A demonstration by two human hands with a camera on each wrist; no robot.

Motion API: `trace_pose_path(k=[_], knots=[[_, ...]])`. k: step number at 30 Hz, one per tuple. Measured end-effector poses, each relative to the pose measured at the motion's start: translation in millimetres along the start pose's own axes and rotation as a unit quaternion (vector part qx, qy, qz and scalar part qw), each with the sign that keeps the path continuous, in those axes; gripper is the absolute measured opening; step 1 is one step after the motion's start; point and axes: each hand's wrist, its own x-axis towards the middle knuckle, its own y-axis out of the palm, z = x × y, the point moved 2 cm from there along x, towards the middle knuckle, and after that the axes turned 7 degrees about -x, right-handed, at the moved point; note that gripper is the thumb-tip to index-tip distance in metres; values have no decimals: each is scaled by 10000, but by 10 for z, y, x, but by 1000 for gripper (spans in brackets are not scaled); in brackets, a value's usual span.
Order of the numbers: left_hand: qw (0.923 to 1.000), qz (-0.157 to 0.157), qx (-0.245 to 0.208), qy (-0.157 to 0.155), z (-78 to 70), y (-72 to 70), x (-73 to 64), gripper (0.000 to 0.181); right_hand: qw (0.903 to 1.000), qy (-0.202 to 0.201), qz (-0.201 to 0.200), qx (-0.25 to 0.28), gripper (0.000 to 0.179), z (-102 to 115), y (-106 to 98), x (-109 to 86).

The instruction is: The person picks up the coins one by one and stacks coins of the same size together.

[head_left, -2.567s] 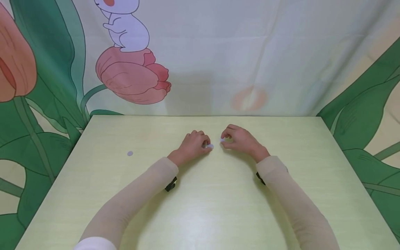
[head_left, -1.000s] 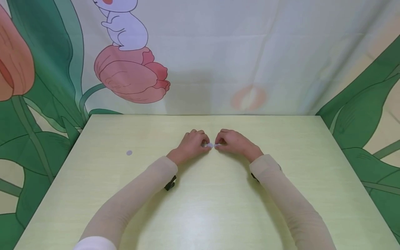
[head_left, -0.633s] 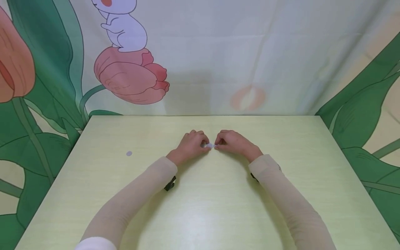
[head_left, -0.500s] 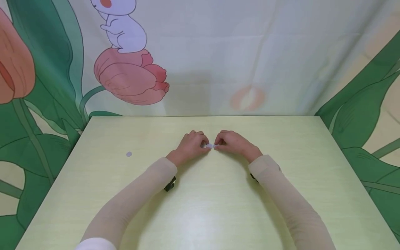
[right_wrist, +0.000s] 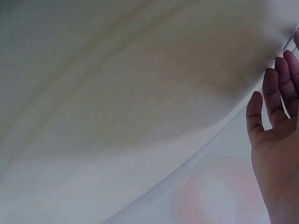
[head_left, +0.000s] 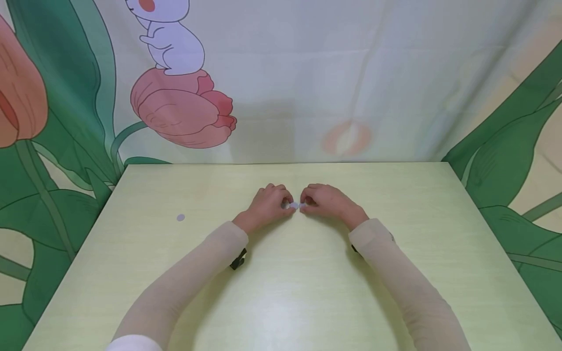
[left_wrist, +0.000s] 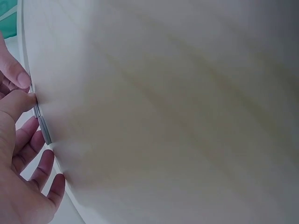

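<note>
In the head view, my left hand (head_left: 269,205) pinches a small flat pale-lavender disc (head_left: 294,205) close over the table's far middle. A pale patch shows in the gap behind its thumb. Facing it, my right hand (head_left: 327,201) holds a second pale disc (head_left: 302,205) between thumb and fingertips, mostly covered by them. The two discs meet edge to edge in this view. Seen edge-on in the left wrist view, a thin grey piece (left_wrist: 44,129) lies by my left fingers. The right wrist view catches my right fingers (right_wrist: 271,88), with the pinch cut off by the frame's edge.
A third pale disc (head_left: 180,217) lies flat on the left part of the light-yellow tabletop (head_left: 281,292). Behind the far table edge hangs a cloth backdrop (head_left: 281,83) printed with flowers, leaves and a white animal.
My right hand has moved left with its disc, closing the gap to the disc in my left hand. Over the last half second both hands have stayed nearly still.
</note>
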Motion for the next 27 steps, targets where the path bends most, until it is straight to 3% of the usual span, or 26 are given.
trace_pose_path(k=[27], knots=[[9999, -87, -66, 34, 26, 10, -6, 24, 9988, 455, 101, 122, 16, -1, 4, -9]])
